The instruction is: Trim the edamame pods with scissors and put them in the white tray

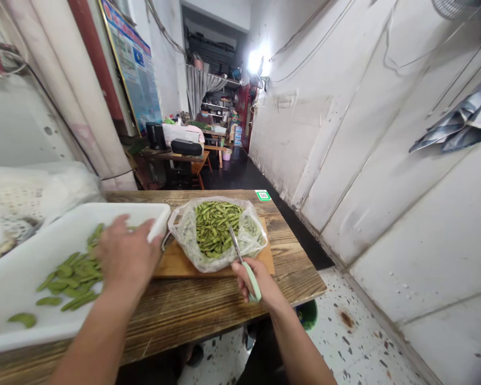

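Note:
My right hand (254, 280) is closed round the pale green handle of a pair of scissors (249, 275). The scissors' metal blades point up and away, over the near right edge of a clear plastic bag (186, 243). Inside the bag lies a heap of green edamame pods (218, 227). Over the white plastic tray (4, 291) at the left is my left hand (126, 251), blurred by motion, its fingers spread apart with nothing visible between them. More edamame pods (74, 275) lie in the tray, some hidden behind that hand.
The bag rests on a wooden board (172, 264) on the wooden table (296, 267). A green QR-code card (263, 195) lies at the far edge. Crumpled clear plastic (60, 184) is behind the tray. A masked person (204, 116) sits at a far table. A white wall (364, 176) runs along the right.

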`<action>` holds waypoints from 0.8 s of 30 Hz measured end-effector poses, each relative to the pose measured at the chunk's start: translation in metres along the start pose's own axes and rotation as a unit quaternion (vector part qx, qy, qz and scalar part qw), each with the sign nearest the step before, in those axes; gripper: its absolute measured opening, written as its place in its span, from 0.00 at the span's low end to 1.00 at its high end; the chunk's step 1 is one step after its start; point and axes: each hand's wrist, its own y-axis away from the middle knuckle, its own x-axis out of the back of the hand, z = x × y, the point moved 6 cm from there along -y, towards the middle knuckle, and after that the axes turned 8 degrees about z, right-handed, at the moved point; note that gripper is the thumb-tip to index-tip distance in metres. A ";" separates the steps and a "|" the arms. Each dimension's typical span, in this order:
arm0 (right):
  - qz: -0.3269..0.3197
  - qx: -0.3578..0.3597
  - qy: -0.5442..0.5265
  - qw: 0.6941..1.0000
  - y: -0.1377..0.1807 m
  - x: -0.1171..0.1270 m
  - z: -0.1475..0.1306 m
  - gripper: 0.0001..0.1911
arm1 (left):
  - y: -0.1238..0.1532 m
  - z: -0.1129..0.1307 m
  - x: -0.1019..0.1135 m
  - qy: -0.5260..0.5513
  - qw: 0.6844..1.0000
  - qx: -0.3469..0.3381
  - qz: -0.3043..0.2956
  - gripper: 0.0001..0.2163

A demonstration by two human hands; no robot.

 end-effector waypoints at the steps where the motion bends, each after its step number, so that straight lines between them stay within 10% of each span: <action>1: 0.010 0.003 -0.006 1.000 -0.001 0.002 0.001 0.25 | 0.001 0.015 -0.010 0.018 0.999 -0.034 -0.036 0.18; 5: 0.024 0.004 -0.010 1.000 0.000 0.007 0.007 0.26 | 0.019 0.086 -0.067 0.107 0.956 -0.153 -0.227 0.14; 9: 0.011 -0.002 -0.004 1.000 0.004 0.013 0.011 0.26 | 0.026 0.122 -0.098 0.127 0.940 -0.172 -0.267 0.14; 18: 0.015 -0.003 0.012 1.000 0.002 0.014 0.015 0.28 | 0.012 0.101 -0.090 0.166 0.951 -0.111 -0.236 0.15; 24: -0.020 0.004 0.056 0.998 0.008 0.001 -0.003 0.24 | 0.019 0.077 -0.073 0.357 0.900 0.023 -0.249 0.16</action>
